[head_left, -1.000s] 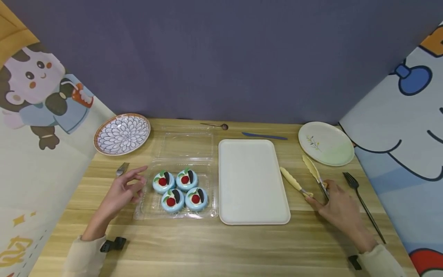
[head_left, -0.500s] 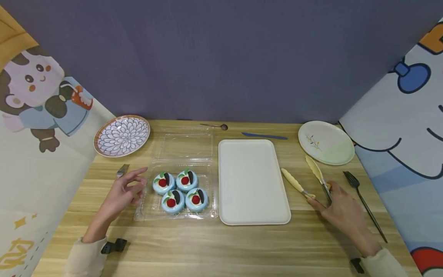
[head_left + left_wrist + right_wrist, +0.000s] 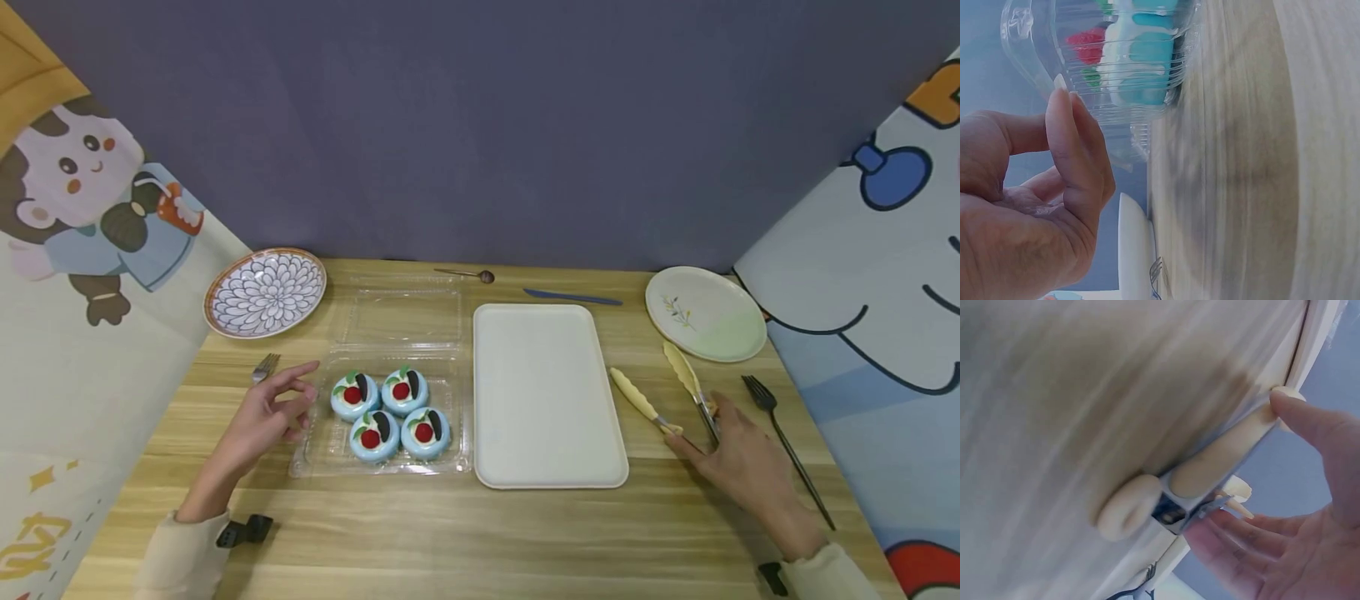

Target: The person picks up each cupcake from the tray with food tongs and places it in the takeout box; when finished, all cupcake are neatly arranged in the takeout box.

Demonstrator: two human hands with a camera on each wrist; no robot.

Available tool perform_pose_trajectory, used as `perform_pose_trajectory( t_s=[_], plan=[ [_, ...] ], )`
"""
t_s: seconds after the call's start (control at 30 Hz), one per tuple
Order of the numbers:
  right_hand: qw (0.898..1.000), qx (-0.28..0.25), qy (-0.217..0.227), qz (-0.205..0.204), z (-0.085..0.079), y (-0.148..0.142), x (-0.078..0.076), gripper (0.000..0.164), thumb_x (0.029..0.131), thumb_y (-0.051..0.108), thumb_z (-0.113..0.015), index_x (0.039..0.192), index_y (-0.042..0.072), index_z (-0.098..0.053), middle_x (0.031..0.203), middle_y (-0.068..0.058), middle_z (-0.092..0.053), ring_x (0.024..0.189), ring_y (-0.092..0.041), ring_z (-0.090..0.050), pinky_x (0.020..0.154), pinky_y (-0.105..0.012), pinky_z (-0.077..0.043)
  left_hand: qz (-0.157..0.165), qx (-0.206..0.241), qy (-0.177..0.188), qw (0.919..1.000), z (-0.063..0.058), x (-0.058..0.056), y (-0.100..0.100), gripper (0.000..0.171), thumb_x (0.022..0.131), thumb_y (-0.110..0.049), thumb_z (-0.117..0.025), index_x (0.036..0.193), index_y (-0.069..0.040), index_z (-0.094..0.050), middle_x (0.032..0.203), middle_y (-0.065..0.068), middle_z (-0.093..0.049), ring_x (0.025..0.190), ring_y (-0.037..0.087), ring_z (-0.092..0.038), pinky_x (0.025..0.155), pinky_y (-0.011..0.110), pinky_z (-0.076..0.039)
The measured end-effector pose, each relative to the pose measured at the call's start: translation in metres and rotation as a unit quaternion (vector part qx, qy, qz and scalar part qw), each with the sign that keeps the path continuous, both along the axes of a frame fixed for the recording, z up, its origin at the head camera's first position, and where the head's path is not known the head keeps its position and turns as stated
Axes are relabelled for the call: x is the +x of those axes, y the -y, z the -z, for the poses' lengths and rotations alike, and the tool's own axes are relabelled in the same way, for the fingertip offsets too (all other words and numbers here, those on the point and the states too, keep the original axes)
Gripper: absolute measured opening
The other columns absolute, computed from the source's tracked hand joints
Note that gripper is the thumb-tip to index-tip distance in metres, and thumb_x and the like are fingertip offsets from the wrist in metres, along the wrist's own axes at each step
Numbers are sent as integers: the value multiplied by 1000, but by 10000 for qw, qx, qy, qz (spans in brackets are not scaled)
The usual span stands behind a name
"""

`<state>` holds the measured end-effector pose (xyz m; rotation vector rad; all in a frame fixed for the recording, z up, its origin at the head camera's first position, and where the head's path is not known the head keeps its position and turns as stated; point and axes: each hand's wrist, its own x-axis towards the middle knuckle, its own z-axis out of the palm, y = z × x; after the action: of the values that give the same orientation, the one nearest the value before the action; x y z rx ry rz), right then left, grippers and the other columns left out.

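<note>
My left hand [image 3: 272, 414] hovers beside the left edge of a clear plastic clamshell box [image 3: 322, 467], fingers loosely bent. In the left wrist view its fingertips [image 3: 1060, 94] come right up to the box's rim. Inside sit several small blue cakes [image 3: 374, 446], each topped with a red berry, green leaves and a dark cookie piece. My right hand [image 3: 742, 458] holds a pair of tongs [image 3: 633, 392] with cream tips and metal arms, thumb on one arm and fingers on the other. The tongs' arms are spread apart, with nothing between their tips.
A white tray [image 3: 547, 400] lies between box and tongs. A patterned plate [image 3: 266, 293] stands back left, a pale plate [image 3: 705, 312] back right. A small fork [image 3: 266, 367], a spoon [image 3: 486, 276], a blue knife [image 3: 573, 296] and a black fork [image 3: 783, 437] lie around.
The tongs' tips have shifted slightly to the right in my right hand. My left hand, the box and the cakes stay where they were.
</note>
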<state>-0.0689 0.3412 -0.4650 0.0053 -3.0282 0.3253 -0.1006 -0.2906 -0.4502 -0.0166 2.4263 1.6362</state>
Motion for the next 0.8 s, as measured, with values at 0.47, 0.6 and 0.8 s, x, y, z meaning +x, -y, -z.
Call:
perform_pose_trajectory(
  t_s=[0.47,0.6,0.8],
  plan=[
    [9980,-78,-351,-521,-29,17,-20,105,77,60,-75,153,3,-30,135,-37,-47,114,-58,-48,74,-74,-44,126,-250,-56,9996,-3,-6,0,53,101,-18,-55,150,-8,-38,115,21,-52,64,14,-62,52,35,-60],
    [9954,-140,-585,-742,-35,31,-31,100,78,58,-75,153,7,-31,140,-31,-48,119,-54,-48,82,-72,-45,154,-298,-109,9994,-3,-9,0,53,101,-17,-55,150,-8,-39,115,22,-52,64,13,-61,53,36,-60],
    [9913,-475,-624,-1061,-46,52,-45,88,86,54,-69,152,9,-32,143,-25,-46,125,-48,-46,90,-67,-44,261,-305,-193,9990,-5,-11,0,54,100,-14,-55,150,-7,-37,117,25,-53,65,14,-61,53,34,-60]
  ],
)
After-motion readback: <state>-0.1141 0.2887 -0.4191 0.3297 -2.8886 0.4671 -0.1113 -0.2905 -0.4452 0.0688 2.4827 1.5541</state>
